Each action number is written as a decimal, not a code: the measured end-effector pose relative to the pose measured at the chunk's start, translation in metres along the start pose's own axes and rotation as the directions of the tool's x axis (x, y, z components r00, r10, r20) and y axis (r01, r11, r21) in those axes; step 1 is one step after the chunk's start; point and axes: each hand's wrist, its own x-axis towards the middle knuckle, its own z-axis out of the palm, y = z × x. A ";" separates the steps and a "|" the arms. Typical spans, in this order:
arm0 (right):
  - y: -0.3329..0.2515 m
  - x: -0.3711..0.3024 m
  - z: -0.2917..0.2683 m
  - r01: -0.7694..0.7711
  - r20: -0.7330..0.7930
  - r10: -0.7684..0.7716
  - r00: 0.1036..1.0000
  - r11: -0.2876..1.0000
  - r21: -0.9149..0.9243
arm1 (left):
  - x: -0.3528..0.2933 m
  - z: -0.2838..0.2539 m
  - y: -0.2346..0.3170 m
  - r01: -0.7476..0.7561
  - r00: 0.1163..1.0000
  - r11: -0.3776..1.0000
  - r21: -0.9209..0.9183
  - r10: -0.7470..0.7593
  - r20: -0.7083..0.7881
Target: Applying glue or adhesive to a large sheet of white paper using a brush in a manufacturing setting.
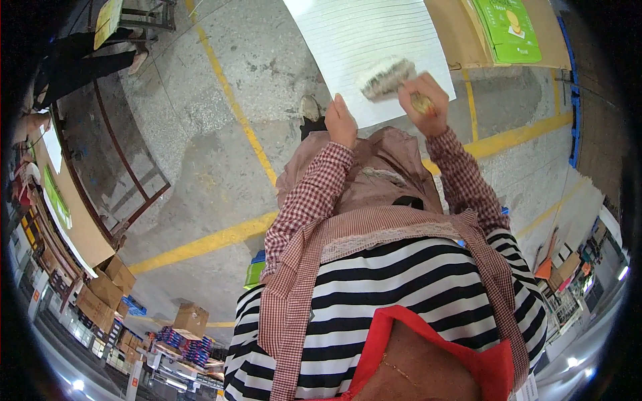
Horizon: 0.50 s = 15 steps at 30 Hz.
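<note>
My right hand (424,105) is closed round the yellowish handle of a wide brush (386,79). The brush's pale, greyish bristles are slightly blurred and lie over a white lined sheet (364,41), close to its near edge. My left hand (342,121) grips the near left corner of that sheet, its thumb lying along the edge and its other fingers mostly hidden. Between the two hands runs a short stretch of the sheet's near edge.
Right of the sheet, a green printed pack (506,30) lies on a brown cardboard surface (461,33). Yellow lines (227,87) mark the grey floor. Another person's dark-clothed legs (87,63) show at far left, above a tan worktable (83,227). Cardboard boxes (103,294) stand at lower left.
</note>
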 end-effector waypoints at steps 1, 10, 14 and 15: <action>-0.002 -0.012 -0.006 -0.012 0.016 0.011 1.000 0.997 0.073 | -0.001 0.000 -0.005 0.051 0.999 0.997 -0.064 -0.051 0.003; -0.016 0.010 -0.018 -0.048 -0.185 0.064 0.981 0.994 0.094 | 0.000 0.000 -0.006 0.039 0.998 0.999 -0.006 -0.039 0.051; -0.001 -0.028 -0.019 -0.084 -0.114 0.087 0.990 0.996 0.031 | 0.001 -0.001 -0.007 0.172 0.983 0.973 -0.155 -0.161 0.084; 0.005 -0.044 -0.024 -0.079 -0.098 0.091 0.991 0.990 0.119 | 0.001 -0.001 -0.004 0.168 0.984 0.973 -0.157 -0.155 0.089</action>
